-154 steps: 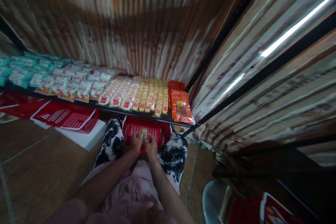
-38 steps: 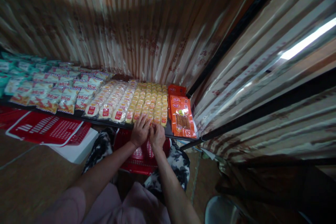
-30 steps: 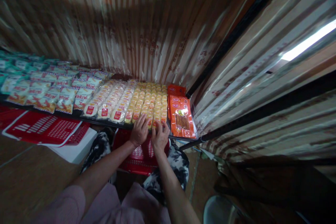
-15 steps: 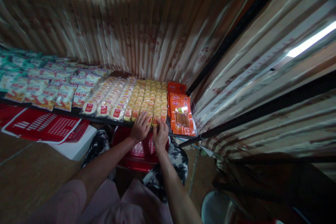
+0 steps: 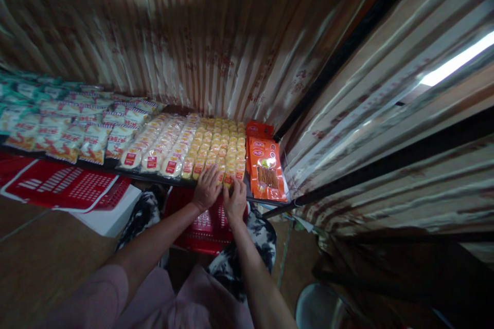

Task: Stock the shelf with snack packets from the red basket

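Observation:
Rows of small yellow round packaged snacks (image 5: 216,139) in clear wrappers with red labels stand on a dark shelf (image 5: 181,181) in front of me. My left hand (image 5: 207,188) rests at the front of these rows, its fingers stretched over the packets. Just to its right, my right hand (image 5: 234,200) touches the front ends of the rightmost yellow rows with its fingertips, fingers apart. Neither hand has lifted anything. White round packaged snacks (image 5: 170,164) lie in rows to the left of the yellow ones, and flat orange packets (image 5: 267,167) are stacked to the right.
Pale snack bags (image 5: 92,141) and green bags (image 5: 23,90) fill the shelf's left part. Below it are a red basket (image 5: 181,239) between my knees, another red basket (image 5: 69,185) and a white box (image 5: 111,216). Corrugated sheeting (image 5: 185,36) and a black bar (image 5: 347,175) border the shelf.
Almost nothing differs. The right hand sits very slightly lower and further left at the front of the yellow rows; the left hand stays in about the same place.

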Demonstrator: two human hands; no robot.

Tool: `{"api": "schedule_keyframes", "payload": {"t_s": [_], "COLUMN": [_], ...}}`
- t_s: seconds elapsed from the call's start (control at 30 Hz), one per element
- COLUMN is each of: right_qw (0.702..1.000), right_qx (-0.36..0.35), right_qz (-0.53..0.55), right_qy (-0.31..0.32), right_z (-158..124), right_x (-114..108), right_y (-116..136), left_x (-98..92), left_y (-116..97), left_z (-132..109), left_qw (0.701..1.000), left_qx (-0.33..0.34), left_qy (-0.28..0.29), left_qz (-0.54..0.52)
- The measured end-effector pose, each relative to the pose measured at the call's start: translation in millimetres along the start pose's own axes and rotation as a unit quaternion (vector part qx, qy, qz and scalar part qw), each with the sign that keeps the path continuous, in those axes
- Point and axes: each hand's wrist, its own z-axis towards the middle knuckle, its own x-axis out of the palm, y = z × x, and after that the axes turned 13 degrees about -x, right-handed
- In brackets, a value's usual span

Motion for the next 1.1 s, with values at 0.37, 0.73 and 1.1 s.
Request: {"api": "schedule_keyframes", "payload": {"t_s": [0.37,0.73,1.1], "right_qw": [1.0,1.0,1.0], "right_qx": [0.004,-0.004,-0.01], "right_qz": [0.018,0.026,0.017], "right_qy": [-0.007,-0.001,0.005], "right_z": [-3,-2,-4], "right_x": [1,-1,-2], "right_y": [-3,-5,-6], "left_x": [-1.3,-2.9,0.4], "left_y": [-12,-15,-14], "left_z": [0,0,0], "left_qw": [0.999,0.993,0.994], "left_qx": [-0.025,-0.065,-0.074], "left_qy": [0.023,0.056,0.043], "left_qz": [0.032,0.076,0.073]}}
